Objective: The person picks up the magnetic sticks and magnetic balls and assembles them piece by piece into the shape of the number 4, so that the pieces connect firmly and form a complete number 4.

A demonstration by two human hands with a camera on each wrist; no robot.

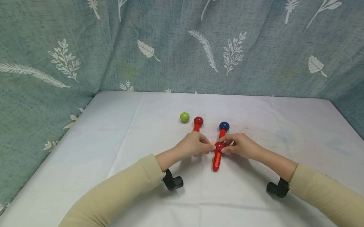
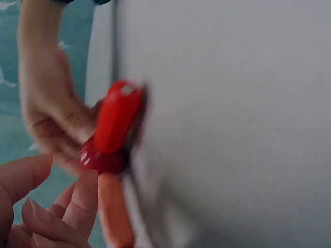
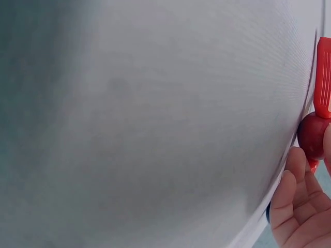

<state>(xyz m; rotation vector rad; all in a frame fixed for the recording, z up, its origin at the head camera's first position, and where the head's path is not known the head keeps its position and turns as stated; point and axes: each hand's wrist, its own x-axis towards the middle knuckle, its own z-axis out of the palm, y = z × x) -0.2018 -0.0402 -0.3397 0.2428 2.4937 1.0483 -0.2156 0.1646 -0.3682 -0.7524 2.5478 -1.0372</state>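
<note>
My right hand pinches a dark red ball between thumb and fingers. One red stick joins the ball and points towards me. Another red stick runs from it to a blue ball farther back. Close on the left side is my left hand, its fingertips by the red ball. The left wrist view shows the left thumb and fingers apart, beside an orange stick that meets the ball. Whether they touch it is unclear.
Behind my left hand, a second red ball tops a red stick, partly hidden by the hand. A green ball lies to its left on the white cloth. Patterned fabric hangs behind the table.
</note>
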